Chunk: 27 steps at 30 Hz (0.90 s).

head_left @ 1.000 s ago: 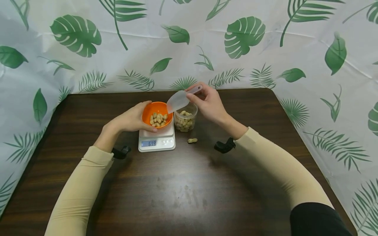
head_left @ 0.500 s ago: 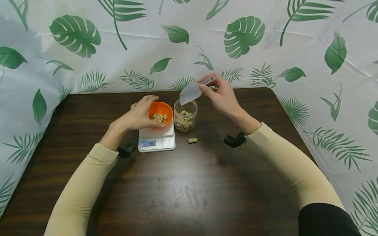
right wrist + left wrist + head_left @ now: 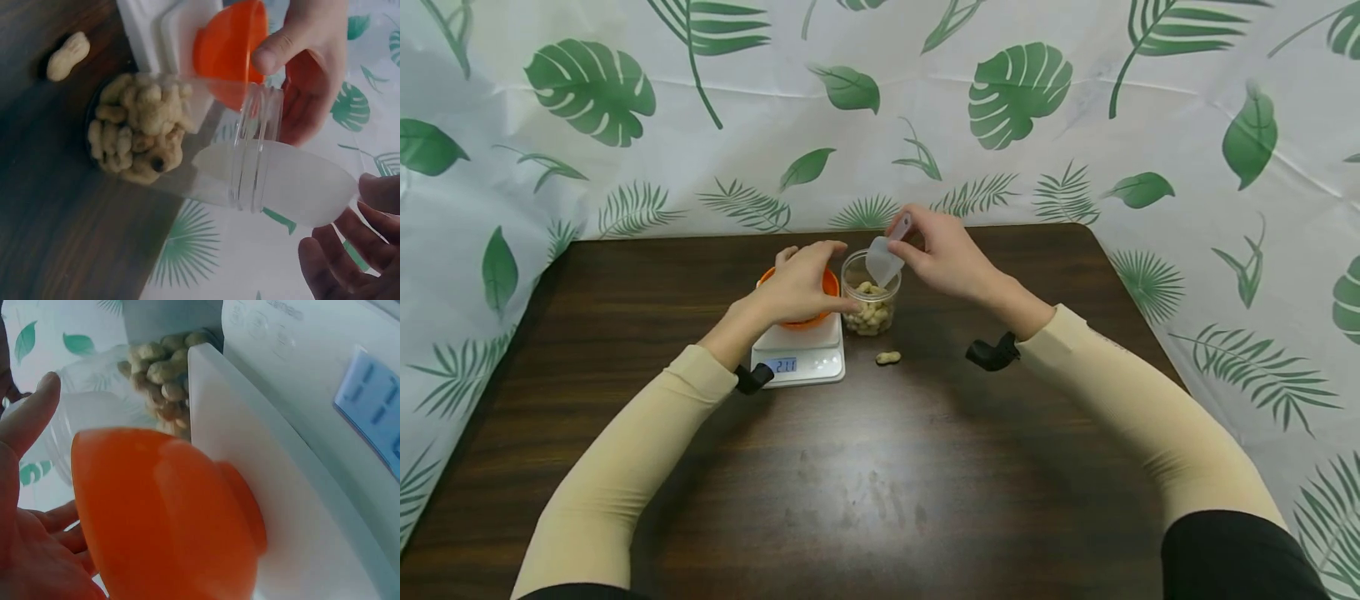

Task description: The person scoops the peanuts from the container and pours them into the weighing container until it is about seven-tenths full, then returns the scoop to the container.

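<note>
In the head view, my left hand [image 3: 797, 287] spreads over the orange bowl [image 3: 162, 512], thumb and fingers apart. Its thumb reaches toward the clear jar [image 3: 255, 119]. The bowl sits on the white kitchen scale [image 3: 829, 367], and its contents are covered by the hand. My right hand [image 3: 946, 254] pinches the handle of a translucent white scoop [image 3: 306, 181]. The scoop's blade dips through the jar's mouth, with its tip above the peanuts [image 3: 147, 122] inside. The scale's display [image 3: 784, 365] seems to read 21.1.
One loose peanut [image 3: 888, 357] lies on the dark wooden table [image 3: 865, 467] in front of the jar. The scale and jar stand side by side near the table's back edge. Behind hangs a leaf-patterned cloth [image 3: 910, 108].
The scoop has gone from the bowl's edge up and over the jar, then down into its mouth. My left hand has slid from the bowl's side rightward across it. The displayed number has dropped.
</note>
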{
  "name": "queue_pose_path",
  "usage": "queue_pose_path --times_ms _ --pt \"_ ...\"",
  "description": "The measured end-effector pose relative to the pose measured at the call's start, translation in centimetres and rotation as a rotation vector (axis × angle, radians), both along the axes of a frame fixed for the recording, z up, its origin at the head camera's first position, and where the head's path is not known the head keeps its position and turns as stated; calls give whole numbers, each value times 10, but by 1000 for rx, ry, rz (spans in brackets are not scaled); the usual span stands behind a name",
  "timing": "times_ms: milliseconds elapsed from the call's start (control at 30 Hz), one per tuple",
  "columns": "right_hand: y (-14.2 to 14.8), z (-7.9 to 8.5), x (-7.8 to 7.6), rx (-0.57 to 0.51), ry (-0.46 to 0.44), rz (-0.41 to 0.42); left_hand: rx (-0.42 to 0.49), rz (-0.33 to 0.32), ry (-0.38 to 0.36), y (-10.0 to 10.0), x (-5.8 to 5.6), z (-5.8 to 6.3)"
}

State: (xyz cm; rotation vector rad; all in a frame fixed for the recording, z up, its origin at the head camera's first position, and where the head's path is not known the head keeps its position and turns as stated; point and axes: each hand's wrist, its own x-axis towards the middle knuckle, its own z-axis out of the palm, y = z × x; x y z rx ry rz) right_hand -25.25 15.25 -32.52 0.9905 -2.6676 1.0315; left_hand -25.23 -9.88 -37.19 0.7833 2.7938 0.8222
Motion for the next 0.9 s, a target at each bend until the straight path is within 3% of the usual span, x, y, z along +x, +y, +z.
queue_pose_path --times_ms 233,433,533,900 --pt "-13 -2 -2 266 102 66 -51 -31 -6 11 -6 -5" --pt "-24 -10 -8 432 70 120 -64 -32 -37 16 -8 -5" --pt "-24 -14 -13 416 53 132 -60 -30 -43 17 -8 -5" --pt "-4 -21 -23 131 -4 122 -42 -32 -52 16 -10 -7"
